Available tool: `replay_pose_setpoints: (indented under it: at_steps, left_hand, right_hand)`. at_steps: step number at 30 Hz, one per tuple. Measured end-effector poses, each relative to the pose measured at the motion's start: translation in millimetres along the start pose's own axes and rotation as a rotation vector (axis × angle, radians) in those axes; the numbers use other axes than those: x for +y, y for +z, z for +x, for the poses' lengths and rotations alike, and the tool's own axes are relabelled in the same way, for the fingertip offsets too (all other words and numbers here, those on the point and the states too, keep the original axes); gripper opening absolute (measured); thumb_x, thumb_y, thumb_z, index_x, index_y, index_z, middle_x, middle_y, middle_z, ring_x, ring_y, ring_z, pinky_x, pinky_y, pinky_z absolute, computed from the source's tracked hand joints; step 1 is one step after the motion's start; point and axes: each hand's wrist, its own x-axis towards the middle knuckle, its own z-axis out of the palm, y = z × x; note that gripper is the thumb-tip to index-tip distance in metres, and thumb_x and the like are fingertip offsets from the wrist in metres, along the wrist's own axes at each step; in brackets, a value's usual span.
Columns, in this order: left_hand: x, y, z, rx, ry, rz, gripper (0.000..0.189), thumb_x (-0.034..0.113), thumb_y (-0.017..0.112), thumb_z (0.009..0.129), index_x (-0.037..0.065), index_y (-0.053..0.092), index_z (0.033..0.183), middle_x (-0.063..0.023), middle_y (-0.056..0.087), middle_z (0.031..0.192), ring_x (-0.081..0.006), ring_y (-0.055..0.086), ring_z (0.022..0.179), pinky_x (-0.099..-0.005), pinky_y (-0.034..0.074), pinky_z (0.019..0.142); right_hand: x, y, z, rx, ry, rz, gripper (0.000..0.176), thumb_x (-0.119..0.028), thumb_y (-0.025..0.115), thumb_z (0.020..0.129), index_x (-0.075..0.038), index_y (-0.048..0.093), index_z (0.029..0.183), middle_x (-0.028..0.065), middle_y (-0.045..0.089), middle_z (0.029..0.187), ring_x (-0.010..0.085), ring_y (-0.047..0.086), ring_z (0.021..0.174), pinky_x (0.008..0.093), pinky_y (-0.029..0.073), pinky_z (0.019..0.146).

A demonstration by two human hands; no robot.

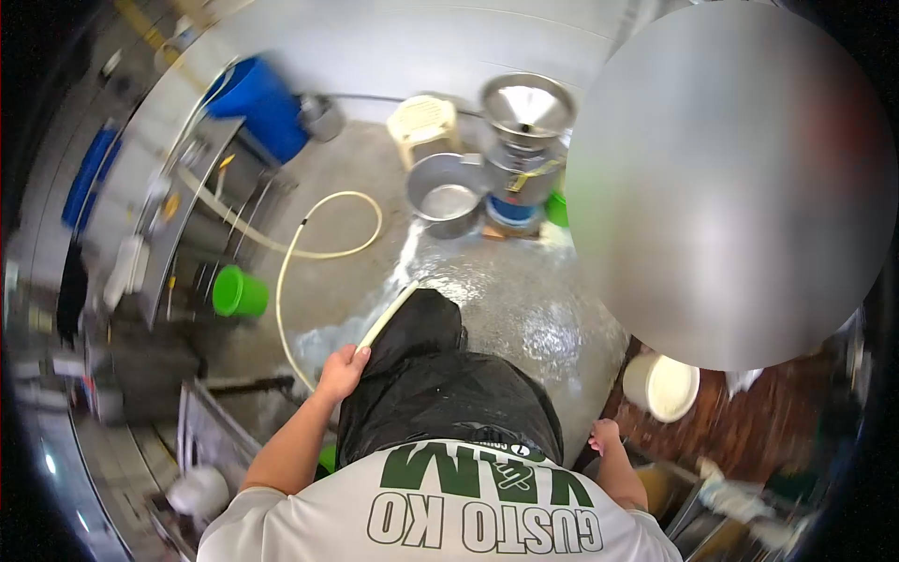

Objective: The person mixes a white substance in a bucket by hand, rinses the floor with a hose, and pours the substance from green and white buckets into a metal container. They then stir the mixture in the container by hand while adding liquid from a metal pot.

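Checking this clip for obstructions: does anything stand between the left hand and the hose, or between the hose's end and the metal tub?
Nothing visible does. The left hand grips the hose, and only wet floor shows between its end and the metal tub.

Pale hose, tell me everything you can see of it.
The pale hose is long, slender and cream-coloured, apparently flexible plastic or rubber, with a small dark band partway along. It curls in a loop on the grey floor, then runs to the left hand, which grips it near one end. That end slants forward beside or over the black apron. Whether anything flows from it cannot be told.
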Motion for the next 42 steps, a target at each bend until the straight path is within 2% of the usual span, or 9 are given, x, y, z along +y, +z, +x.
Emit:
replay_pose_setpoints:
  at_steps: [9, 14, 19, 23, 29, 31, 32, 39, 42]
  left_hand:
    - [-90, 26, -121, 0.442, -0.390, -1.060, 0.041, 0.045, 0.051, 0.104, 0.011, 0.053, 0.083, 0.0052, 0.039, 0.057, -0.0068, 0.039, 0.045, -0.0266, 0.033, 0.040]
    - [-141, 28, -159, 0.796, -0.700, -1.181, 0.041, 0.046, 0.051, 0.104, 0.009, 0.055, 0.084, 0.0023, 0.044, 0.059, -0.0107, 0.043, 0.045, -0.0302, 0.035, 0.037]
    - [-233, 19, -210, 1.218, -1.077, -0.854, 0.058, 0.049, 0.047, 0.103, -0.006, 0.063, 0.097, -0.0190, 0.061, 0.073, -0.0318, 0.061, 0.054, -0.0437, 0.050, 0.047]
    - [-285, 34, -265, 1.232, -1.247, -0.517, 0.057, 0.045, 0.044, 0.104, -0.007, 0.066, 0.104, -0.0344, 0.067, 0.101, -0.0518, 0.065, 0.092, -0.0546, 0.051, 0.085]
    - [-246, 52, -293, 1.022, -1.296, -0.433, 0.054, 0.044, 0.047, 0.103, -0.006, 0.066, 0.100, -0.0344, 0.067, 0.097, -0.0529, 0.064, 0.098, -0.0559, 0.048, 0.087]
    - [-235, 53, -295, 0.991, -1.287, -0.437, 0.052, 0.042, 0.048, 0.103, -0.006, 0.066, 0.098, -0.0343, 0.067, 0.095, -0.0528, 0.064, 0.097, -0.0561, 0.049, 0.087]
    - [-235, 53, -296, 1.001, -1.297, -0.439, 0.052, 0.042, 0.048, 0.103, -0.006, 0.066, 0.098, -0.0343, 0.067, 0.095, -0.0528, 0.064, 0.097, -0.0561, 0.049, 0.087]
    - [-249, 23, -290, 0.784, -1.407, -0.395, 0.054, 0.044, 0.047, 0.102, -0.006, 0.069, 0.104, -0.0325, 0.068, 0.105, -0.0489, 0.064, 0.106, -0.0536, 0.050, 0.094]
    - [-273, -3, -271, 0.715, -1.355, -0.352, 0.054, 0.044, 0.051, 0.100, -0.004, 0.071, 0.111, -0.0317, 0.067, 0.114, -0.0457, 0.064, 0.113, -0.0505, 0.049, 0.100]
  right_hand:
    - [-228, 67, -1, -0.071, -0.324, -0.408, 0.017, -0.017, 0.058, 0.092, -0.002, 0.062, 0.100, 0.0095, 0.059, 0.073, 0.0230, 0.059, 0.051, 0.0365, 0.045, 0.041]
    - [-310, 166, -23, -0.212, -0.535, -0.609, 0.027, -0.020, 0.060, 0.094, 0.002, 0.065, 0.110, 0.0112, 0.064, 0.079, 0.0218, 0.064, 0.058, 0.0346, 0.047, 0.047]
    - [-348, 229, -71, -0.343, -0.714, -0.883, 0.026, -0.022, 0.062, 0.095, 0.000, 0.065, 0.108, 0.0096, 0.066, 0.083, 0.0193, 0.064, 0.060, 0.0322, 0.049, 0.050]
    - [-354, 235, -76, -0.367, -0.693, -0.998, 0.026, -0.023, 0.062, 0.096, -0.001, 0.064, 0.108, 0.0086, 0.065, 0.084, 0.0194, 0.064, 0.061, 0.0324, 0.049, 0.050]
    - [-340, 194, -38, -0.314, -0.495, -1.121, 0.027, -0.024, 0.069, 0.091, -0.001, 0.068, 0.106, 0.0099, 0.068, 0.083, 0.0241, 0.067, 0.064, 0.0363, 0.054, 0.056]
    - [-348, 187, -27, -0.644, -1.428, -1.986, 0.030, -0.021, 0.072, 0.085, -0.005, 0.069, 0.110, 0.0147, 0.072, 0.094, 0.0294, 0.071, 0.080, 0.0392, 0.058, 0.070]
    - [-348, 192, -42, -0.407, -0.813, -1.821, 0.046, -0.025, 0.078, 0.074, -0.008, 0.070, 0.116, 0.0184, 0.072, 0.107, 0.0355, 0.070, 0.098, 0.0419, 0.058, 0.084]
    - [-402, 223, 18, -0.574, -0.939, -1.950, 0.058, -0.038, 0.076, 0.068, -0.008, 0.069, 0.117, 0.0213, 0.071, 0.101, 0.0400, 0.068, 0.094, 0.0454, 0.057, 0.085]
    - [-438, 292, 17, -0.444, -0.696, -1.534, 0.034, -0.029, 0.069, 0.083, -0.005, 0.068, 0.106, 0.0151, 0.069, 0.090, 0.0312, 0.068, 0.075, 0.0415, 0.056, 0.067]
